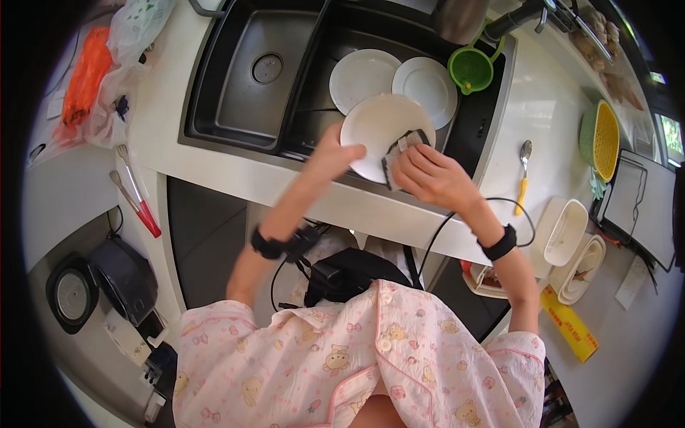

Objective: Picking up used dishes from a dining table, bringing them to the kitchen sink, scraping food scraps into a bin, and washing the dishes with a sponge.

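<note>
My left hand point(335, 155) grips the left edge of a white plate point(380, 125), its thumb on the upper face. The plate is above the front rim of the right basin. At its lower right, my right hand point(428, 174) pinches a grey and black scrubbing cloth point(396, 155) against the surface. Behind it, two more white plates lie in the dark sink: a larger one point(364, 77) at the left and a smaller one point(426, 88) at the right. A green plastic strainer point(471, 69) stands at the basin's right side.
The sink's left basin point(257, 96) has a round drain. A dark faucet point(514, 24) reaches in from the top right. A yellow-handled spoon point(523, 176), a green and yellow basket point(599, 140) and white containers point(565, 232) are on the right counter. Red-handled tongs point(136, 195) lie left.
</note>
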